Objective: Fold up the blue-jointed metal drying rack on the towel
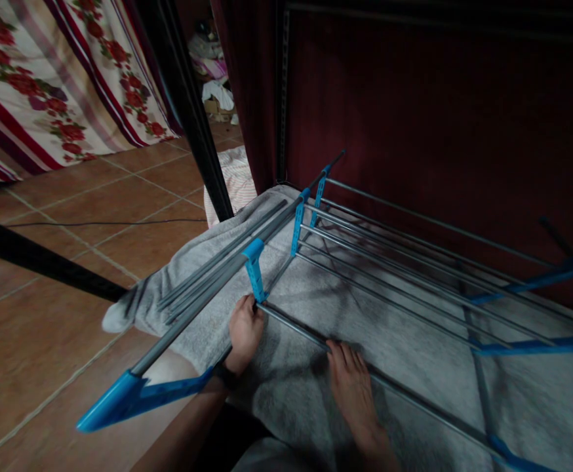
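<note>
Landmark: drying rack, grey rods with blue plastic joints, its far end cut off by the right frame edge.

Grey towel lies under the rack rods and spills past the rack's left side onto the tile floor. How far it runs toward the person can't be seen; the lower frame edge cuts it.

Left hand is at the rack's near-left corner, just below the blue joint. Fingers curled, seemingly gripping the end of the nearest rod or the towel there; fingertips are hidden, so can't tell which. A dark band sits on the wrist.

Right hand lies flat, fingers stretched and close together, fingertips touching that same rod further right. Palm presses on the towel, nothing clasped.

The rack's folded wing rests on the towel, left of the main rods. Its blue foot sticks out over the floor.

Beyond the rack: dark red curtain, detail lost in shadow. Left of the rack: two black poles, a floral cloth, and a pale striped bundle partly hidden behind a pole. Clutter in the doorway beyond is too dim to identify.
</note>
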### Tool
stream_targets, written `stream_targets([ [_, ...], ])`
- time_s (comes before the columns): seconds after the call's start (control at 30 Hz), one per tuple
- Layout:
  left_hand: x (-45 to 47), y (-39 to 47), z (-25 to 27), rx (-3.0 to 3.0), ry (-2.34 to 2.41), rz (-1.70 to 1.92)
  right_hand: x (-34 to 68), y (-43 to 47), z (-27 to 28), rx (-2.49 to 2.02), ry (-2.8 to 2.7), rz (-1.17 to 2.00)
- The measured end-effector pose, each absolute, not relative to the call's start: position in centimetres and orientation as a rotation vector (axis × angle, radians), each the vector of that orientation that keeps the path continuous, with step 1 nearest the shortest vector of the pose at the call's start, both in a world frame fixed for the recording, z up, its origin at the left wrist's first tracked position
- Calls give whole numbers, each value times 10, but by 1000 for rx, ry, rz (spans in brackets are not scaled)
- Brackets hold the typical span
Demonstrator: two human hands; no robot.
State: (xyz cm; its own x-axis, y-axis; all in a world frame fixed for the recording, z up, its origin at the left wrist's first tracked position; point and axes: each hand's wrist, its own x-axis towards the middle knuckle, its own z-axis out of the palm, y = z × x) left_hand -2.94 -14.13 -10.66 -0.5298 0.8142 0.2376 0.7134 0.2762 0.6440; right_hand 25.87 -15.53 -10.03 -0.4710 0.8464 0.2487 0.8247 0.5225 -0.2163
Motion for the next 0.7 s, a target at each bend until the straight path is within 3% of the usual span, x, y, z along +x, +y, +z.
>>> stream_targets([
  [0.4,-28,-141,-110,1470,2434,1124,134,-126,-67,-1249,-2657,471],
  [0.7,-28,-140,-119,1445,2458,1118,88,-102,-59,-1266,-2808,474],
])
